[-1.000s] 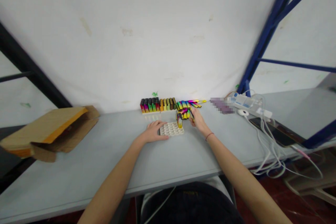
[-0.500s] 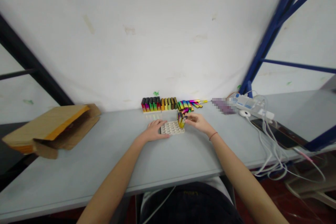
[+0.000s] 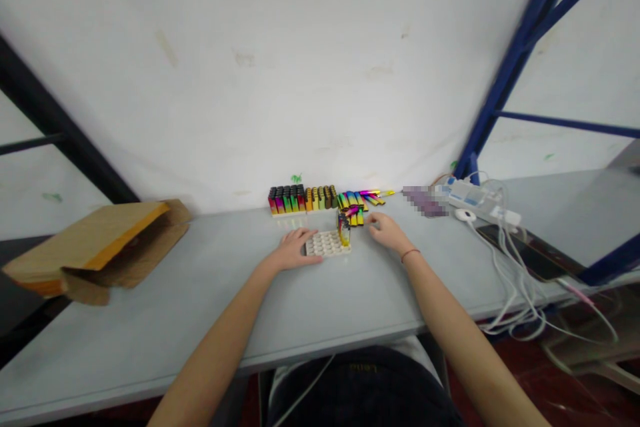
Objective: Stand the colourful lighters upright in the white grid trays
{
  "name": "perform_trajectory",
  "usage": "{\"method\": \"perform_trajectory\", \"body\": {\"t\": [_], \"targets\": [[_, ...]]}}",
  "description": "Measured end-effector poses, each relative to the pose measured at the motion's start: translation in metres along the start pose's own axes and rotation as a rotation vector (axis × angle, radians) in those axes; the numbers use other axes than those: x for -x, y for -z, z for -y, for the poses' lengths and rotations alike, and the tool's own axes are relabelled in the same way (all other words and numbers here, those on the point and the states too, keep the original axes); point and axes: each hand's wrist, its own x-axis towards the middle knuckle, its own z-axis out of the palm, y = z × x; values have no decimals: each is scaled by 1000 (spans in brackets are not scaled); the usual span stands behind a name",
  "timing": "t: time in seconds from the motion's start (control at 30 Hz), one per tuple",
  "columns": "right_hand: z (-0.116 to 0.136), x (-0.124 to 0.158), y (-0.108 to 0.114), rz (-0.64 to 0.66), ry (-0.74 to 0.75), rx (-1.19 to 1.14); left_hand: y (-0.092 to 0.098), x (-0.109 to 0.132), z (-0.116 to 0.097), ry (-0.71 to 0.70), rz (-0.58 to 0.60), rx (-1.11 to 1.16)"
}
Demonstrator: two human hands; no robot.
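From where I stand, the person sits at a grey counter (image 3: 150, 327), and everything is easiest to place from the white moulded tray (image 3: 327, 243) with its rows of round cells. The left hand (image 3: 293, 250) lies open and flat, its fingers (image 3: 307, 240) over the tray's left edge, gripping nothing. The right hand (image 3: 387, 232) sits just to the right of the tray, loosely open with fingers slightly curled, touching the counter or nearly so and holding nothing. At the tray's back right corner stand a few upright gold and rainbow lighters (image 3: 344, 230), too small to count from here. Just behind the tray, a loose heap of metallic rainbow lighters (image 3: 354, 205) lies close to the right hand, and further left a neat row of upright lighters (image 3: 300, 200) runs along the wall. Well left of the tray lies a torn-open kraft envelope (image 3: 95, 253), hanging over the counter's edge. Well right of it are a white power strip (image 3: 475, 199), a dark phone (image 3: 525, 250), and a tangle of white cables (image 3: 515, 307) trailing off the counter, with a blurred purple object (image 3: 424, 201) nearer the tray
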Motion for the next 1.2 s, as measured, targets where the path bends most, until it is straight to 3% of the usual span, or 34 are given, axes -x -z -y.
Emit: {"method": "perform_trajectory", "body": {"t": [0.1,0.2,0.47,0.77,0.97,1.2], "targets": [[-21,-11,3,-104,-197,255,1,0,0,3,0,9],[-37,-29,6,-130,-247,385,0,0,0,6,-2,12],[-70,-68,8,53,-247,428,0,1,-1,9,11,-4],[-81,-46,24,77,-142,552,-1,0,-1,10,12,8],[-93,-67,24,123,-166,622,-3,1,2,1,-1,8],[-78,-71,29,173,-135,730,0,2,-1,12,8,-2]]}}
